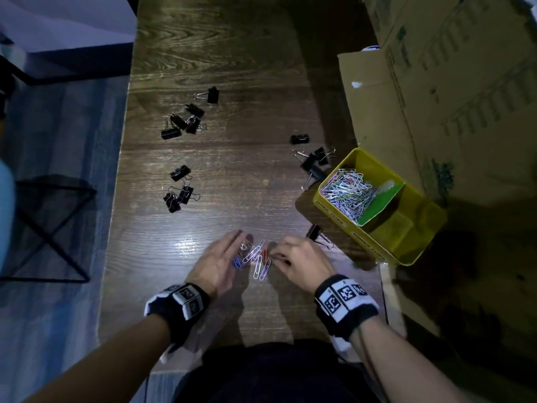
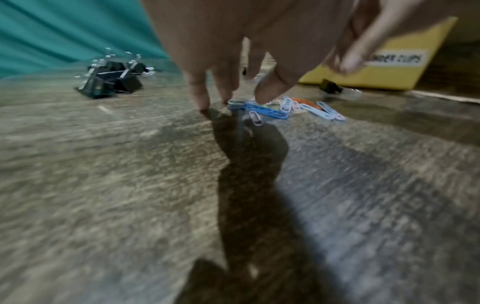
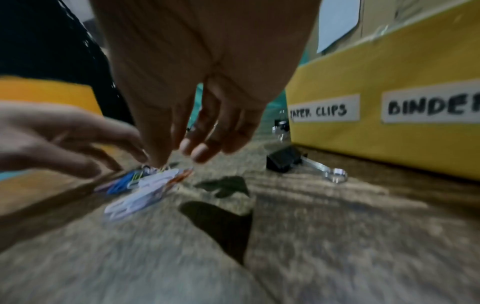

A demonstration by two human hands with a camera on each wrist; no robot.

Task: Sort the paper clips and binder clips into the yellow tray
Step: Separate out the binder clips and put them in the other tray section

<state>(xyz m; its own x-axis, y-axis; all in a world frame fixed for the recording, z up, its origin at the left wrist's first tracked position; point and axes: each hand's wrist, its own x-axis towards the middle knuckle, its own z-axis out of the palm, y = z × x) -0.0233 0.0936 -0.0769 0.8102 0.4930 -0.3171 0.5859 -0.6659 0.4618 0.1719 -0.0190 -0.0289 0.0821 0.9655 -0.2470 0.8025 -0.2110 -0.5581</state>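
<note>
A small pile of coloured paper clips (image 1: pixel 257 258) (image 2: pixel 270 112) (image 3: pixel 145 185) lies on the wooden table, between my hands. My left hand (image 1: pixel 241 242) (image 2: pixel 228 96) has straight fingers, and their tips touch the table at the pile's left side. My right hand (image 1: pixel 274 254) (image 3: pixel 166 160) is curled, thumb and forefinger pinching clips at the top of the pile; blur hides the exact contact. The yellow tray (image 1: pixel 374 245) (image 3: pixel 389 144) stands to the right. Its far compartment holds many paper clips (image 1: pixel 348 190); the near one (image 1: pixel 401 228) looks empty. One black binder clip (image 1: pixel 315 231) (image 3: pixel 283 159) lies just beyond my right hand.
Black binder clips lie in groups at the far left (image 1: pixel 186 120), the middle left (image 1: pixel 180 190) (image 2: pixel 109 82) and beside the tray (image 1: pixel 312 161). Cardboard boxes (image 1: pixel 436 97) line the right side. The table's left edge (image 1: pixel 116 199) drops to the floor, beside a black metal frame (image 1: pixel 49 228).
</note>
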